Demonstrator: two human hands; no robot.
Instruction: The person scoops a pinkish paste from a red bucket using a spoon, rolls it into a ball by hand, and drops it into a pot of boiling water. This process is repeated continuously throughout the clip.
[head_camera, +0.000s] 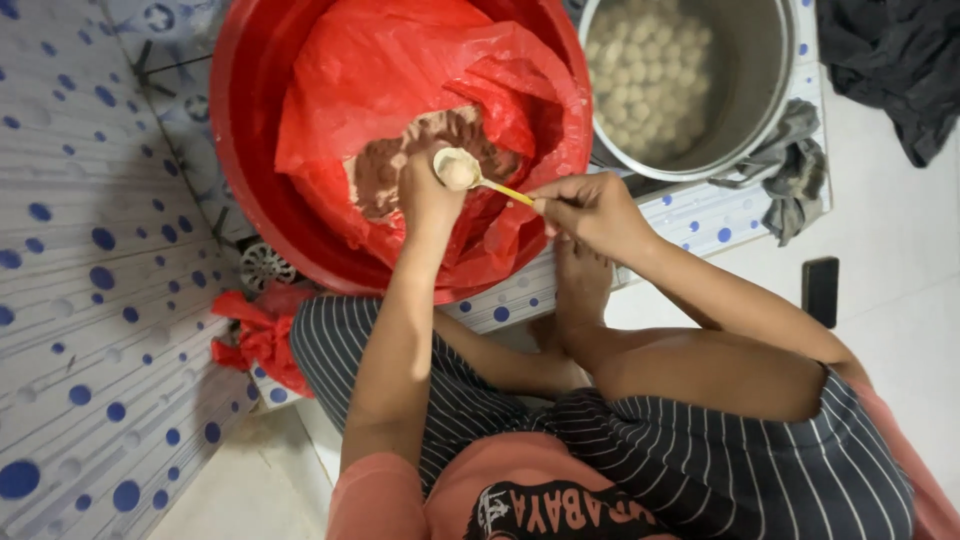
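Head cam looking straight down, so nearest to the camera is the person's lap: striped dark shorts (700, 450) and a pinkish shirt (480, 480), knees folded, sitting on the floor. A bare foot (580, 285) pokes out just under the right wrist.

Moving out, the left hand (428, 195) is curled up with its fingers bunched together under the bowl of a spoon (462, 170). I can't tell if it's actually gripping anything or just cupping under it. The right hand (590, 210) has its fingertips pinched tight on the yellow handle end of that spoon. The spoon's bowl has a pale lump of dough-like stuff in it, and it sits over the near side of the big red tub (235, 130).

The tub is lined with a red plastic bag (400, 70), and a brownish mass of dough (400, 160) shows through the opening right behind the left hand.

Further out, top right, there's a steel pot (760, 90) with lots of small pale balls (645, 70) in it. A grey rag (795, 170) lies beside it, and a dark phone (820, 290) is on the white floor off to the right. A crumpled bit of red plastic (262, 335) lies by the left knee.
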